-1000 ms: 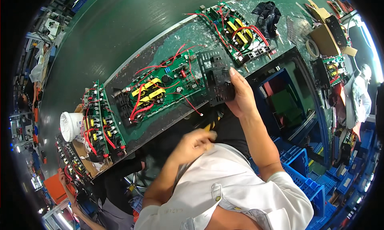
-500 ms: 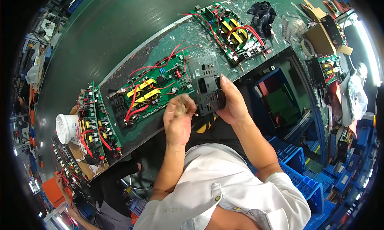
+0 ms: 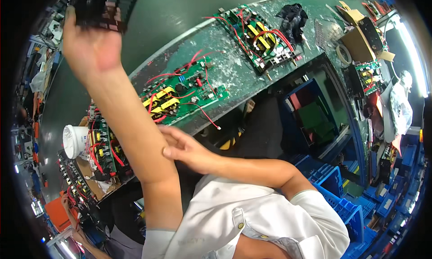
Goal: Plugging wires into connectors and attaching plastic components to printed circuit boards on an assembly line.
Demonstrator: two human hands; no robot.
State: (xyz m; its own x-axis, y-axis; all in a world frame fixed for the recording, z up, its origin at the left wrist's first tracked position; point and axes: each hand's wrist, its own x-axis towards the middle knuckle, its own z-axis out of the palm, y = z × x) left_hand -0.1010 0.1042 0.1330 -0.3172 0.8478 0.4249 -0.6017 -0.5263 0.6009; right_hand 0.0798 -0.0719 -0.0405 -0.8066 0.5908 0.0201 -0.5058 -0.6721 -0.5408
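Observation:
My left hand (image 3: 92,45) is raised far out at the upper left, its fingers wrapped round a dark slotted panel (image 3: 105,11). Motion blurs the panel, and part of it lies beyond the picture's edge. Close to my left forearm, my right hand (image 3: 186,148) is empty, thumb and fingers apart; some fingertips are hidden behind that forearm. Beyond it lies a green circuit board (image 3: 209,85) with yellow-wrapped transformers (image 3: 162,101) and red wires. A thin red lead (image 3: 204,115) with a small white plug hangs over the bench edge. My forearm covers the board's left part.
Another circuit board (image 3: 258,38) lies farther right beside black crumpled plastic (image 3: 293,22). A white bucket (image 3: 75,143) and upright boards (image 3: 101,148) stand at the left. A tape roll (image 3: 344,54) and cardboard (image 3: 360,43) sit right; blue crates (image 3: 344,209) are below. Another person's arm (image 3: 83,238) shows lower left.
The dark panel has gone from my right hand to my left, which has swung up and far left with it. My right hand has moved left and down, now empty.

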